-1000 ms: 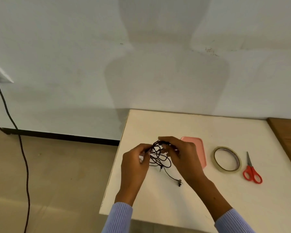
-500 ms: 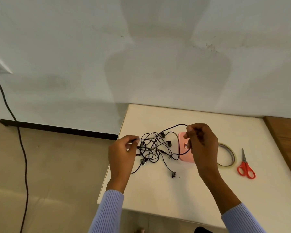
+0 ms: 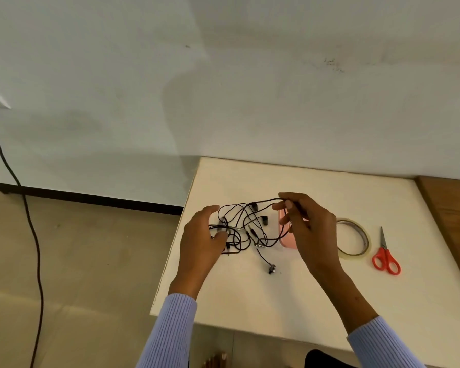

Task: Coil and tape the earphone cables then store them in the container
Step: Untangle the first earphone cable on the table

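A tangle of black earphone cables [image 3: 246, 225] is stretched between my hands above the white table [image 3: 303, 293]. My left hand [image 3: 202, 240] pinches the left side of the tangle between thumb and fingers. My right hand [image 3: 308, 227] pinches a strand at the upper right and holds it raised. One earbud [image 3: 271, 269] trails down onto the table. The pink container [image 3: 286, 239] lies behind my right hand, mostly hidden. A roll of clear tape [image 3: 355, 239] lies to the right of it.
Red-handled scissors [image 3: 385, 254] lie right of the tape. A wooden surface [image 3: 454, 208] adjoins the table's right edge. The table's left edge drops to a tiled floor, where a black power cord [image 3: 35, 235] hangs from a wall socket.
My hands have drawn apart, spreading the bunched cables into a loose tangle. The right hand moved right and up over the pink container, lifting a strand.
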Motion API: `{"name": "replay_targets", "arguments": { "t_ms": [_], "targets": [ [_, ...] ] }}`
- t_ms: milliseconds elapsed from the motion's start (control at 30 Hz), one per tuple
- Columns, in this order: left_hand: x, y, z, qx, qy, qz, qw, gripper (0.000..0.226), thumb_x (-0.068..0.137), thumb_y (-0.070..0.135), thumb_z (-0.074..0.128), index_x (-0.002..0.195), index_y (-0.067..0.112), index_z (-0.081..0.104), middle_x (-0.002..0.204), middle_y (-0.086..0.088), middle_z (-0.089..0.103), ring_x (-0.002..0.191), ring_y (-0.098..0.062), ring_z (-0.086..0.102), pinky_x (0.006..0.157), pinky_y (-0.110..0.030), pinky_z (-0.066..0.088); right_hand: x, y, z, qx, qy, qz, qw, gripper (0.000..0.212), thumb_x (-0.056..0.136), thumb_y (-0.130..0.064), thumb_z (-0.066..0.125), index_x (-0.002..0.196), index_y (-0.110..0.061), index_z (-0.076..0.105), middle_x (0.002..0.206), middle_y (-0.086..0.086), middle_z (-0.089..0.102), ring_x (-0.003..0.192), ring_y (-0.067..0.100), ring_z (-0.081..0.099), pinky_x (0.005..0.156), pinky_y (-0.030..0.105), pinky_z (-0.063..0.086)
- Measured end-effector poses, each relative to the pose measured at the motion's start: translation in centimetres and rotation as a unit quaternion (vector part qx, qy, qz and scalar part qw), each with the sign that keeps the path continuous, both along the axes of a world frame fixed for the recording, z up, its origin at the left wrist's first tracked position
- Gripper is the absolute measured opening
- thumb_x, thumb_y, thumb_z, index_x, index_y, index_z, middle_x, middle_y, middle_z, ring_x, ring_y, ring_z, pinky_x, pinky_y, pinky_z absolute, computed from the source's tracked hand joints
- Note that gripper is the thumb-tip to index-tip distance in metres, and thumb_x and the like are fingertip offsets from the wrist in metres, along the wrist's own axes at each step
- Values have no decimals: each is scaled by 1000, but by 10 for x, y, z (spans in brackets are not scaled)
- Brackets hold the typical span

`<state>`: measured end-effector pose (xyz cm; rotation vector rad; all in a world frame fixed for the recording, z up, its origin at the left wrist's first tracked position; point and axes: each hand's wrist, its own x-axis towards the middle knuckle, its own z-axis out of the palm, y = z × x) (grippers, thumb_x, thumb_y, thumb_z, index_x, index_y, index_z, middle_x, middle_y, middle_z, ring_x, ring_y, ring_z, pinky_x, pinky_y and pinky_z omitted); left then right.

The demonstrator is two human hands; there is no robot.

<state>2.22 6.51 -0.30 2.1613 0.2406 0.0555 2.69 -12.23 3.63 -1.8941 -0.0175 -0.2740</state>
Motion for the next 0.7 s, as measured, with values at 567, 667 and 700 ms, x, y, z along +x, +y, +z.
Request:
{"name": "replay_targets", "arguments": {
  "t_ms": [567, 667, 700],
  "targets": [
    [8, -26, 7, -14, -106, 7, 994, 7, 91, 13, 60, 91, 14, 67, 85, 4, 65, 77, -5, 60, 67, -10, 48, -2, 5, -5, -30, 1, 38, 999, 25, 94, -5, 50, 107, -25, 58, 82, -1, 67, 69, 9, 63, 60, 20, 53],
    [8, -30, 19, -94, -124, 15, 988, 8, 92, 14, 58, 91, 15, 65, 83, 4, 68, 81, -9, 65, 70, -19, 53, 3, 7, -11, -112, 88, 50, 989, 41, 83, -22, 69, 120, -26, 51, 78, -8, 64, 65, 4, 62, 62, 14, 50],
    [7, -32, 24, -132, -123, 4, 984, 8, 92, 13, 58, 91, 14, 66, 85, 3, 69, 84, -10, 66, 72, -21, 55, 5, 10, -11, -130, 106, 62, 984, 49, 79, -29, 74, 121, -27, 49, 75, -11, 63, 63, 2, 61, 62, 11, 48]
  ]
}}
